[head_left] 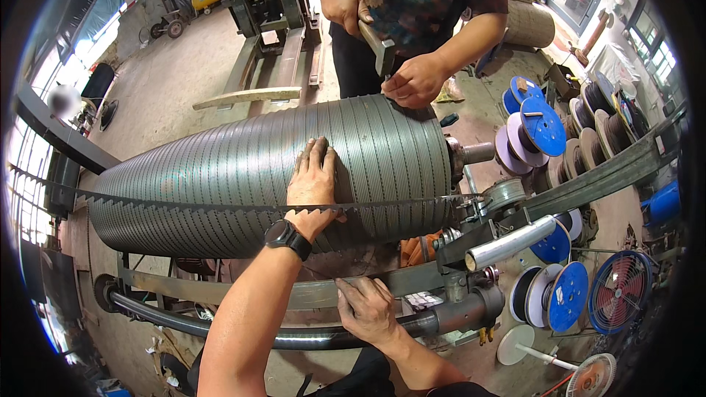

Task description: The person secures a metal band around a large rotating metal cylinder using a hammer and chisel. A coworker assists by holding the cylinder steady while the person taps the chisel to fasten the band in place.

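Grey ridges ring the roller (254, 169), which lies crosswise in front of you. From the left, a dark toothed band (220, 207) spans its near side and crosses your left arm just beyond the watch (279, 233); contact cannot be confirmed. Caution: if the roller turns or the band shifts, the teeth could catch skin or strap. Your left grip (312, 182) lies flat on the roller, fingers straight and nearly together, clamped on nothing. Flat pressure alone may not check a sudden roll. Your right grip (368, 311) is bent at the flat bar (315, 295); whether it is clamped there cannot be told. Farther right, the hammer (384, 56) stands just above the co-worker's hand (414, 82), at the roller's far side near its right end. An off-line swing could strike those fingers; a heavy blow could jar the roller under your palm.
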The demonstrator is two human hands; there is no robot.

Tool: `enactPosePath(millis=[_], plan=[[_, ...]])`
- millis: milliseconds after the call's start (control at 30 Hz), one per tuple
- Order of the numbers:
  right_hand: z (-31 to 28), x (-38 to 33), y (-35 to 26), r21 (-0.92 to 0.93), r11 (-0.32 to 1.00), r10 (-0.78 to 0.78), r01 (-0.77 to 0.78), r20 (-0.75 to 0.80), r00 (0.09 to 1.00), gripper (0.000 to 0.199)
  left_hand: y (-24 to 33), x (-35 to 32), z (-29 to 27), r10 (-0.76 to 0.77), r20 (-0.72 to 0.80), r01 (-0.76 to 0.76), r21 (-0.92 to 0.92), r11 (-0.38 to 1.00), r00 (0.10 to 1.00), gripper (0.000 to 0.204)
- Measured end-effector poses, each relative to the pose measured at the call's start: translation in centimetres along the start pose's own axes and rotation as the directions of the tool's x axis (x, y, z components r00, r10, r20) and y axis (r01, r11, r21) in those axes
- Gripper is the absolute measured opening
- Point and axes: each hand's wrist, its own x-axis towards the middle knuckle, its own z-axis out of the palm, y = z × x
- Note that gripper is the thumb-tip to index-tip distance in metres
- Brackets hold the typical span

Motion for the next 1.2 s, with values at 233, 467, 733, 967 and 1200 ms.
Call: enactPosePath(millis=[233,467,733,967,1200], plan=[[-0.10,0.06,-0.10,0.003,1.000,0.006,-0.006,-0.004,1.000,0.032,0.02,-0.06,0.00,0.004,-0.011,-0.004,-0.011,1.000,1.000,0.134],[0.19,-0.32,0.13,0.004,1.000,0.002,-0.002,-0.015,1.000,0.033,-0.09,-0.07,0.08,0.015,-0.025,-0.016,-0.029,0.999,1.000,0.131],[-0.26,-0.22,0.06,-0.014,1.000,-0.002,0.002,-0.016,1.000,0.034,-0.41,-0.03,0.52,0.020,-0.057,-0.023,-0.060,0.998,0.998,0.131],[-0.56,-0.03,-0.15,0.015,1.000,0.022,-0.022,-0.012,1.000,0.034,-0.14,-0.05,0.24,0.005,-0.021,-0.006,-0.046,0.999,1.000,0.134],[-0.58,-0.24,-0.16,0.010,1.000,0.018,-0.018,0.003,1.000,0.035,-0.28,-0.08,0.39,0.015,-0.047,-0.018,-0.058,0.998,0.999,0.133]])
